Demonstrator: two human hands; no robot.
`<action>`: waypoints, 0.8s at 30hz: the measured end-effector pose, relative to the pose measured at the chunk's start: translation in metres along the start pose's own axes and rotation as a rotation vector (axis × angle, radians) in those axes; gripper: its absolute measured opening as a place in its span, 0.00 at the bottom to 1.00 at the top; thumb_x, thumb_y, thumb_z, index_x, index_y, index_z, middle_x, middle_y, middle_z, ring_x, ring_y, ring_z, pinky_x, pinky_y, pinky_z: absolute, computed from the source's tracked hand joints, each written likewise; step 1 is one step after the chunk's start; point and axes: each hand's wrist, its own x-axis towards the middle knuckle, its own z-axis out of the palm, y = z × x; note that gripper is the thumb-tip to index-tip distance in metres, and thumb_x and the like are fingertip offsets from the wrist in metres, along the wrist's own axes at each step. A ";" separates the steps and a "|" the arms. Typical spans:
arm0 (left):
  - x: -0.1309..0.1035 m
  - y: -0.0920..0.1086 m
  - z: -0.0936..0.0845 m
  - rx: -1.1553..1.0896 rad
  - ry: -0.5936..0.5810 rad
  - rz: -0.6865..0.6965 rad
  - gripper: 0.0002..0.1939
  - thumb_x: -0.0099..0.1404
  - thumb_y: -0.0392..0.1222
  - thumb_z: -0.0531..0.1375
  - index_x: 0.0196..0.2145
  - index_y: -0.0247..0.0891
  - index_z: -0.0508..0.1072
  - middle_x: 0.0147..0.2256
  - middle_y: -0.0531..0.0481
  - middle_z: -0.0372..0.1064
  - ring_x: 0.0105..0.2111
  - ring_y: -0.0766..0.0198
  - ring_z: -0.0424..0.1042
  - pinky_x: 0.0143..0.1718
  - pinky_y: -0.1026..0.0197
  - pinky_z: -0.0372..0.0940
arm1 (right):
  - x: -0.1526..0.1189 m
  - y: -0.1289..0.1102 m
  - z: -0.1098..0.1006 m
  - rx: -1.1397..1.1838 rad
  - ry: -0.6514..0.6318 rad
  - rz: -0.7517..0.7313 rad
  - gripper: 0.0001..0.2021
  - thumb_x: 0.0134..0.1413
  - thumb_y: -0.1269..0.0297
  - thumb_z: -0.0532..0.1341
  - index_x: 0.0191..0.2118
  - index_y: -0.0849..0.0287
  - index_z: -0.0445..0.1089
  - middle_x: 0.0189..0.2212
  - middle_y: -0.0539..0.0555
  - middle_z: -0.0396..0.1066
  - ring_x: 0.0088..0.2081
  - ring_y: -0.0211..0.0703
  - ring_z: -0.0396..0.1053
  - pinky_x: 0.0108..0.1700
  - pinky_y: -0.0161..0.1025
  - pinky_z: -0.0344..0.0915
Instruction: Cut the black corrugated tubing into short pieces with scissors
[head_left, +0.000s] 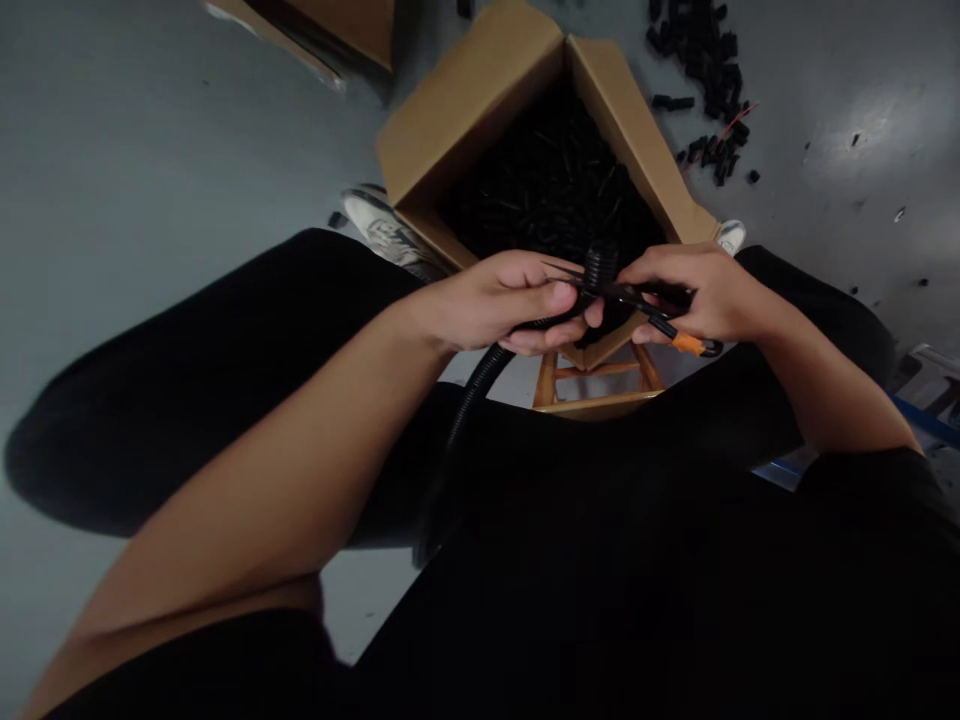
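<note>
A long black corrugated tube (480,383) runs up from my lap into my left hand (517,300), whose fingers are wrapped round it. Its ribbed end (601,264) stands up just past my fingertips. My right hand (712,290) grips dark scissors (634,295) by the handles, one of which carries orange tape (688,344). The scissors' blades lie across the tube close to my left thumb, one pointed tip showing beyond it. Whether the blades are fully closed on the tube is hard to see. Both hands are above an open cardboard box (472,105).
Many short black pieces (540,180) fill the box. More black pieces (701,60) lie scattered on the grey floor at upper right. Another cardboard box (337,30) is at the top. Below the hands shows a wooden stool (600,403). My shoe (382,225) is beside the box.
</note>
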 end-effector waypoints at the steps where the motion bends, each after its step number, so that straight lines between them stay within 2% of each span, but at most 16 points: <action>1: 0.000 -0.001 -0.002 -0.008 -0.019 -0.007 0.29 0.73 0.70 0.71 0.40 0.37 0.79 0.21 0.55 0.64 0.14 0.74 0.51 0.13 0.68 0.49 | -0.001 -0.001 -0.002 -0.002 -0.016 0.001 0.25 0.70 0.41 0.71 0.57 0.59 0.79 0.44 0.54 0.78 0.39 0.40 0.71 0.45 0.40 0.68; 4: 0.002 -0.006 -0.002 -0.001 -0.056 -0.038 0.28 0.72 0.69 0.72 0.41 0.37 0.79 0.22 0.54 0.67 0.14 0.74 0.54 0.14 0.68 0.52 | -0.004 -0.001 -0.002 -0.009 -0.040 0.013 0.24 0.71 0.42 0.70 0.57 0.57 0.79 0.45 0.54 0.78 0.40 0.41 0.71 0.46 0.41 0.67; 7: 0.006 -0.012 0.001 0.021 0.001 -0.045 0.29 0.70 0.69 0.74 0.42 0.36 0.80 0.24 0.52 0.70 0.16 0.73 0.57 0.15 0.67 0.54 | -0.003 0.001 0.003 -0.016 -0.018 0.042 0.25 0.69 0.39 0.71 0.57 0.56 0.78 0.46 0.54 0.77 0.42 0.43 0.71 0.47 0.42 0.67; 9: 0.007 -0.013 0.001 0.013 0.099 -0.036 0.29 0.69 0.68 0.75 0.41 0.36 0.80 0.25 0.52 0.70 0.16 0.72 0.59 0.16 0.67 0.55 | -0.004 0.002 0.003 -0.011 0.000 0.082 0.26 0.69 0.39 0.71 0.57 0.56 0.78 0.44 0.53 0.77 0.42 0.43 0.71 0.48 0.42 0.66; 11: 0.006 -0.013 -0.002 0.008 0.221 -0.029 0.28 0.69 0.66 0.75 0.41 0.36 0.79 0.26 0.50 0.73 0.19 0.69 0.65 0.19 0.67 0.59 | -0.005 0.002 -0.002 -0.007 0.004 0.139 0.25 0.69 0.41 0.71 0.56 0.57 0.78 0.41 0.52 0.76 0.41 0.43 0.71 0.47 0.42 0.65; 14: 0.004 -0.012 -0.011 0.032 0.407 -0.024 0.21 0.72 0.58 0.76 0.40 0.36 0.80 0.33 0.47 0.79 0.29 0.64 0.76 0.30 0.65 0.71 | -0.009 0.003 -0.015 -0.025 -0.016 0.237 0.25 0.67 0.42 0.73 0.55 0.57 0.79 0.40 0.52 0.76 0.41 0.44 0.71 0.47 0.42 0.64; 17: 0.002 -0.011 -0.018 0.003 0.529 -0.041 0.13 0.73 0.49 0.76 0.40 0.36 0.82 0.37 0.49 0.80 0.34 0.65 0.76 0.37 0.66 0.72 | -0.013 0.005 -0.026 -0.024 -0.085 0.322 0.24 0.65 0.44 0.73 0.56 0.57 0.79 0.40 0.52 0.77 0.41 0.45 0.71 0.46 0.42 0.62; 21: 0.004 -0.009 -0.018 -0.175 0.556 -0.060 0.08 0.79 0.44 0.69 0.44 0.36 0.82 0.42 0.51 0.81 0.39 0.66 0.77 0.47 0.64 0.75 | -0.012 0.002 -0.030 0.009 -0.214 0.384 0.24 0.65 0.45 0.73 0.57 0.56 0.79 0.41 0.52 0.77 0.42 0.46 0.70 0.47 0.42 0.61; 24: 0.007 -0.010 -0.015 -0.265 0.534 -0.036 0.07 0.81 0.42 0.67 0.44 0.37 0.83 0.44 0.51 0.80 0.42 0.65 0.80 0.50 0.60 0.79 | -0.007 -0.003 -0.025 0.027 -0.208 0.400 0.24 0.65 0.45 0.72 0.57 0.57 0.79 0.41 0.52 0.77 0.43 0.46 0.71 0.48 0.43 0.61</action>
